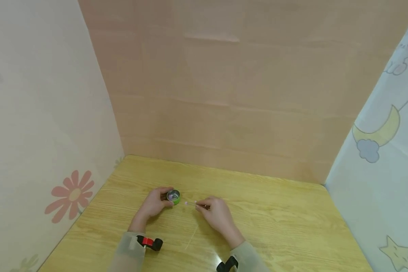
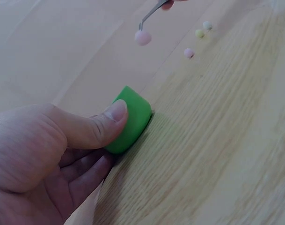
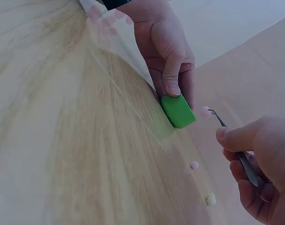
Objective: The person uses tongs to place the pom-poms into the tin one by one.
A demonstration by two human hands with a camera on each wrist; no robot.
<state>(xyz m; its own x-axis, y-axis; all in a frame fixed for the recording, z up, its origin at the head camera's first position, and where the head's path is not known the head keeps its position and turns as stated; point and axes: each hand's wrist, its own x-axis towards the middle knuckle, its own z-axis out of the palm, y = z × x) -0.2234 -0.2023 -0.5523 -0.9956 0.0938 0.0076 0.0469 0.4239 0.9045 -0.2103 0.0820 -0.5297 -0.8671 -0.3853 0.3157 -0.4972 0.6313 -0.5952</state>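
Observation:
A small green cup (image 1: 176, 201) with a shiny silver inside stands on the wooden table. My left hand (image 1: 153, 204) grips it from the left, the thumb (image 2: 116, 110) on its near wall and the fingers behind. To the cup's right, my right hand (image 1: 218, 214) holds metal tweezers (image 3: 247, 169) between thumb and fingers. At the tweezers' tips is a small pink ball (image 2: 142, 37), held above the table and apart from the cup. Loose on the table lie another pink ball (image 2: 189, 53), a yellow one (image 2: 200, 33) and a whitish one (image 2: 208, 25).
The wood-grain table (image 1: 275, 226) meets a creased brown backdrop (image 1: 224, 94) at its far edge. Printed white sheets flank it, with a flower (image 1: 74, 194) on the left and a moon (image 1: 382, 130) on the right. Both wrists wear black camera mounts.

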